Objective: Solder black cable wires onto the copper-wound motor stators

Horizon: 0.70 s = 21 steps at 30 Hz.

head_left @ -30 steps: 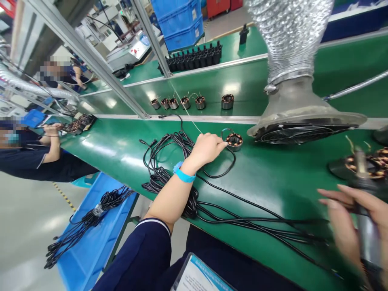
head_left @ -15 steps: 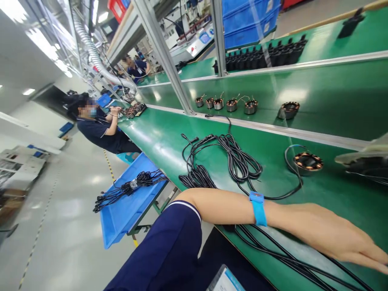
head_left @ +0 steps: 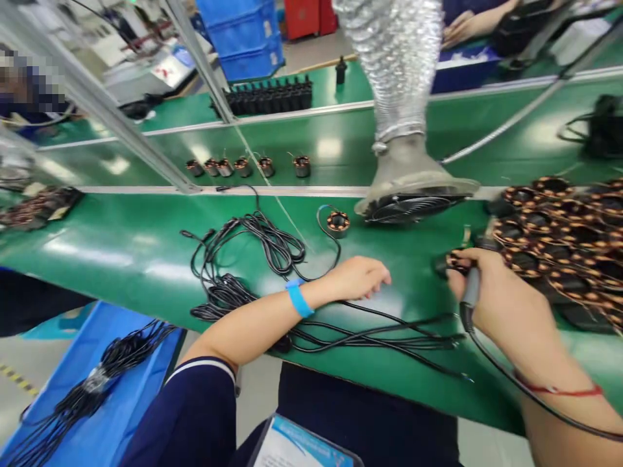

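My right hand (head_left: pixel 511 298) is closed around a grey-handled tool (head_left: pixel 471 288) that looks like a soldering iron; its black cord trails along my forearm. Thumb and forefinger also pinch a copper-wound stator (head_left: pixel 455 261) at the left edge of a stator pile (head_left: pixel 559 240). My left hand (head_left: pixel 360 277), wearing a blue wrist strap (head_left: pixel 298 298), hovers over the bench with loosely bent fingers and nothing visible in them. Black cables (head_left: pixel 389 340) with bared ends lie below it. Another stator (head_left: pixel 338 222), with a black cable leading to it, sits beyond the left hand.
A fume extraction hood (head_left: pixel 413 188) hangs low over the bench. Several stators (head_left: pixel 243 167) line the back ledge. Coiled black cables (head_left: pixel 272 240) lie at left. A blue tray (head_left: pixel 160 350) with bundled cables is at lower left. A co-worker's hand (head_left: pixel 462 27) shows across the bench.
The view has swung right, bringing the hood, the stator pile and my right hand into sight. My left hand's outstretched fingers are now loosely bent, nearer the cables.
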Each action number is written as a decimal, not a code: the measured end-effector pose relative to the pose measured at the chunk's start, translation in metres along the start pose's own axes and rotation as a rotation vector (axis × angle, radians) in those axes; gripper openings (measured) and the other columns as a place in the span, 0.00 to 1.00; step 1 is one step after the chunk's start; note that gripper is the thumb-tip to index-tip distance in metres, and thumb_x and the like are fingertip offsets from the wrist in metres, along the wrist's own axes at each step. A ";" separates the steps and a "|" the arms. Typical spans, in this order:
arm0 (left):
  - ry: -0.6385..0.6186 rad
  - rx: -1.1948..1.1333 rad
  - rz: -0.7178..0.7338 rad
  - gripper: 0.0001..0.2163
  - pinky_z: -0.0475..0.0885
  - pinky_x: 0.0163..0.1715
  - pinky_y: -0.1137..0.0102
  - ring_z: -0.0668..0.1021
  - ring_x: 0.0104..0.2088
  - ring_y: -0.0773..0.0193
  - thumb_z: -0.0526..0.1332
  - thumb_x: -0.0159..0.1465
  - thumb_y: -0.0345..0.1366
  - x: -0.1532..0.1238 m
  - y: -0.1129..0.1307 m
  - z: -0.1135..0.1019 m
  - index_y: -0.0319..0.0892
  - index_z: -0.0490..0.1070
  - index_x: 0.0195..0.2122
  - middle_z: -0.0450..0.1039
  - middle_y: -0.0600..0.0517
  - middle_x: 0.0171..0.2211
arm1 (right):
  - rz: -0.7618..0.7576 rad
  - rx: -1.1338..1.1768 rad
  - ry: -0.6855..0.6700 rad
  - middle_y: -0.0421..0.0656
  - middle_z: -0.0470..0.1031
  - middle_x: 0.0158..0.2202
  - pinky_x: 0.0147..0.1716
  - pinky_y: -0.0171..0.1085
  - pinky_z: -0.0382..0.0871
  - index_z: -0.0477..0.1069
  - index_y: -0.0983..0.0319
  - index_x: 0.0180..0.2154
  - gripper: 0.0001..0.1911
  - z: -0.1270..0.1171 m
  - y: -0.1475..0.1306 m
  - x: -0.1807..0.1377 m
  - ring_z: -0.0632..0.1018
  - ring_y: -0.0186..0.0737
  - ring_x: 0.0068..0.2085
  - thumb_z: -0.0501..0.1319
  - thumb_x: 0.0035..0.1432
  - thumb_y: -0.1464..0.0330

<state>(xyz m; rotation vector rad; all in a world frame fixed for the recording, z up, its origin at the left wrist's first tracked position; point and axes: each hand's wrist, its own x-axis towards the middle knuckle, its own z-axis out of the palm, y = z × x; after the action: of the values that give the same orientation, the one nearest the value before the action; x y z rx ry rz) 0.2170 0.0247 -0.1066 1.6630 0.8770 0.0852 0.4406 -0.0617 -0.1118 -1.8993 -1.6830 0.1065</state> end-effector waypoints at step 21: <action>-0.074 0.023 0.151 0.07 0.67 0.43 0.70 0.71 0.36 0.68 0.57 0.66 0.32 -0.003 0.005 -0.012 0.38 0.71 0.31 0.72 0.52 0.32 | -0.167 0.080 -0.085 0.50 0.74 0.42 0.38 0.46 0.74 0.64 0.61 0.53 0.22 0.024 -0.037 -0.052 0.78 0.48 0.40 0.59 0.62 0.57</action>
<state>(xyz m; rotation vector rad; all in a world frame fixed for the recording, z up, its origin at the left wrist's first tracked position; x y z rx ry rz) 0.2114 0.0329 -0.0973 1.7415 0.6986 0.1167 0.3875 -0.1003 -0.1308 -1.7099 -1.8584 0.1879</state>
